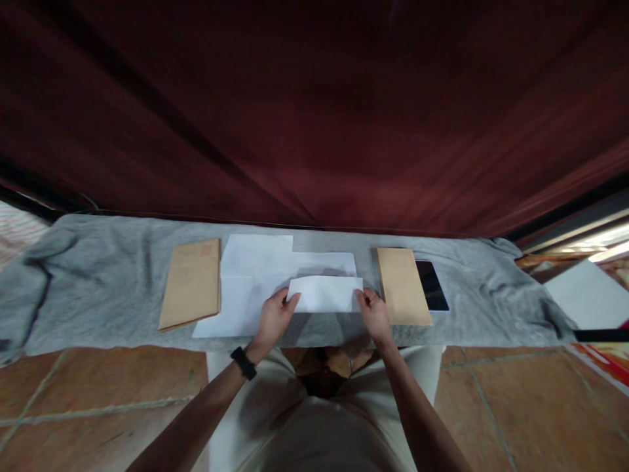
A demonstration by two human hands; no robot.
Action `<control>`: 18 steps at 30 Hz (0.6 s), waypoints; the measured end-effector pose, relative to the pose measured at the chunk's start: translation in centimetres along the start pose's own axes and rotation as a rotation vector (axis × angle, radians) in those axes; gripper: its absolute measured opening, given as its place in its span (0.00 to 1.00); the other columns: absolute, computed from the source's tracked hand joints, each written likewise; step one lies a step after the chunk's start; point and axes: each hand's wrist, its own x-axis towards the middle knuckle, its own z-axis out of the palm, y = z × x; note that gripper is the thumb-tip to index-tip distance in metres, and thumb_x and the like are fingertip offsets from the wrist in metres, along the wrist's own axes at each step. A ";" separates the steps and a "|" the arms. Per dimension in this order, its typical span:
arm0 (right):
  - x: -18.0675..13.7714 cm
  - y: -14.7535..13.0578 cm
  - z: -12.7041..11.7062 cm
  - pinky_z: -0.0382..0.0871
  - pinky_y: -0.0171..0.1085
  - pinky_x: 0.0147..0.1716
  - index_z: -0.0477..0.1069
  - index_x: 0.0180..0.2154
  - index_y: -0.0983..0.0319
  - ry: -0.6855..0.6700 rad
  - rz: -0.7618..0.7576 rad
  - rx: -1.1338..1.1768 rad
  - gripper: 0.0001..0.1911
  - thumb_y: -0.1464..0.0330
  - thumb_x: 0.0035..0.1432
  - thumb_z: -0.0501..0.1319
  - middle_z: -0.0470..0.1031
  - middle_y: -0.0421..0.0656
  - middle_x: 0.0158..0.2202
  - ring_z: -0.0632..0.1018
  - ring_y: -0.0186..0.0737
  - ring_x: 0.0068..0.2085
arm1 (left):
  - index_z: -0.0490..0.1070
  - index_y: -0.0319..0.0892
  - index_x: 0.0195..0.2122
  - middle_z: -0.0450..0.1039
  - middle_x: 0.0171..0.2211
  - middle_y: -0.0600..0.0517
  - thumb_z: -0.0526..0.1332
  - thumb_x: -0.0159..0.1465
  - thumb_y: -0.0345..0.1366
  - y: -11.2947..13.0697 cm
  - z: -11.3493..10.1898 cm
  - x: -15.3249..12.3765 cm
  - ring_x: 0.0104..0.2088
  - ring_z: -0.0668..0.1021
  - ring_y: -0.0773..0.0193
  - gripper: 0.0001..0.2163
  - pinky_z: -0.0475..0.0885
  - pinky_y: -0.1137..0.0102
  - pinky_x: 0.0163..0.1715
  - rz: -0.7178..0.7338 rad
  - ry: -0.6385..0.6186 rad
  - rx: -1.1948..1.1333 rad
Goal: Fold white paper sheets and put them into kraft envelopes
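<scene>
Both hands, left hand (pixel 275 316) and right hand (pixel 373 313), pinch the folded paper (pixel 325 293) by its ends; it looks light, limp and easily creased.

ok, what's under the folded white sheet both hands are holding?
The folded white sheet, gripped by the left hand and right hand, lies on the grey cloth, overlapping a white sheet behind it. Anything directly beneath it is covered.
</scene>
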 end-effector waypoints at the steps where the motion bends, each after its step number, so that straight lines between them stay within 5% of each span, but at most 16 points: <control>1: 0.4 -0.2 0.1 0.63 0.34 0.30 0.73 0.33 0.61 0.002 0.002 -0.035 0.24 0.52 0.70 0.49 0.77 0.42 0.28 0.75 0.39 0.28 | 0.75 0.41 0.36 0.73 0.25 0.54 0.55 0.68 0.47 0.2 0.0 0.4 0.25 0.72 0.66 0.16 0.65 0.73 0.27 -0.006 0.001 0.022; 9: 2.7 -1.9 1.0 0.67 0.32 0.36 0.76 0.44 0.61 -0.009 0.058 -0.432 0.15 0.61 0.72 0.54 0.83 0.48 0.41 0.82 0.41 0.38 | 0.77 0.42 0.40 0.79 0.31 0.50 0.56 0.70 0.45 1.1 0.3 3.2 0.32 0.79 0.61 0.14 0.65 0.71 0.31 -0.082 -0.023 0.370; 18: 5.0 -2.7 1.8 0.70 0.34 0.38 0.76 0.47 0.63 -0.021 0.053 -0.567 0.18 0.60 0.73 0.52 0.82 0.53 0.42 0.83 0.43 0.40 | 0.76 0.43 0.49 0.82 0.39 0.45 0.53 0.72 0.44 1.9 0.8 4.9 0.40 0.83 0.55 0.16 0.70 0.68 0.36 -0.105 0.001 0.494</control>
